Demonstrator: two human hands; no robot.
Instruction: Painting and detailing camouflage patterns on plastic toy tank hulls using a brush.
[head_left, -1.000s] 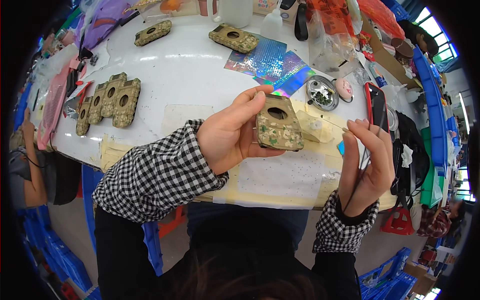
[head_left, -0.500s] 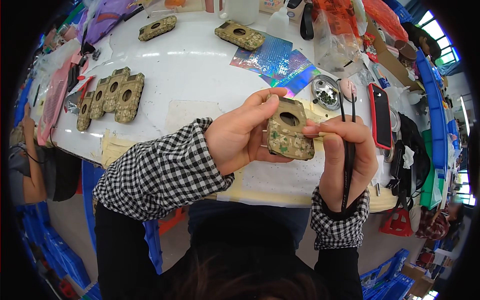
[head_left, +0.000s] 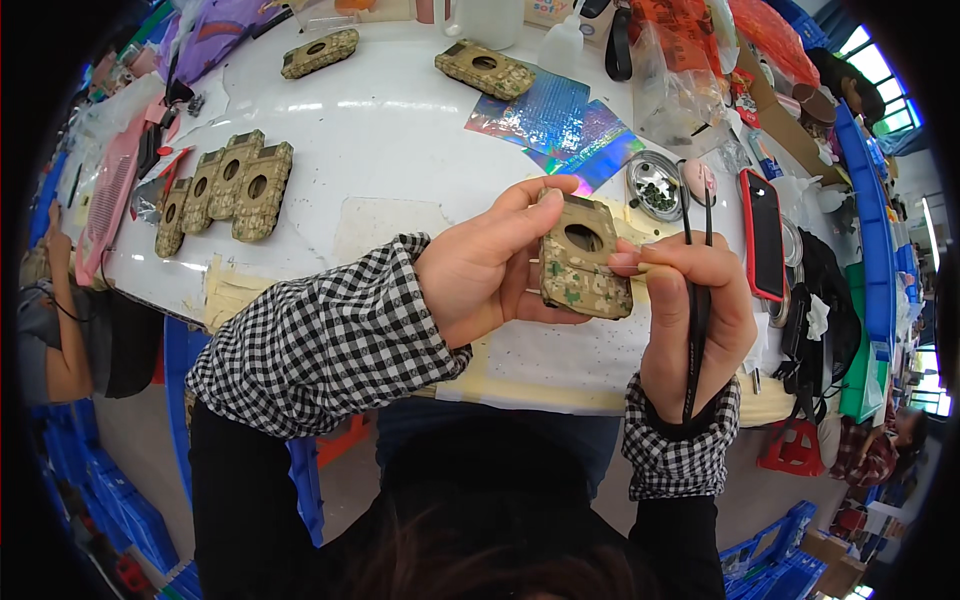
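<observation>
My left hand (head_left: 478, 265) grips a camouflage-painted model tank hull (head_left: 590, 283) by its left side, tilted above the table. A round hole shows in its upper deck. At the hull's right edge, my right hand (head_left: 690, 300) has thumb and forefinger pinched on a thin pale stick (head_left: 645, 267), mostly hidden by the fingers. Black tweezers (head_left: 699, 345) lie against the same palm, tips pointing away from me. Beyond that hand, a round clear dish (head_left: 655, 172) contains small dark green bits.
Several similar hulls (head_left: 262, 195) stand at the left; one hull (head_left: 484, 70) and another (head_left: 320, 53) lie farther back. Shiny holographic sheets (head_left: 560, 115) lie mid-table. At the right are a red-cased phone (head_left: 763, 235) and a pink oval object (head_left: 699, 178). A white squeeze bottle (head_left: 560, 45) stands behind.
The whole view has shifted slightly. Both hands keep nearly the same grip on the hull, stick and tweezers, and less of the stick shows at the hull's edge.
</observation>
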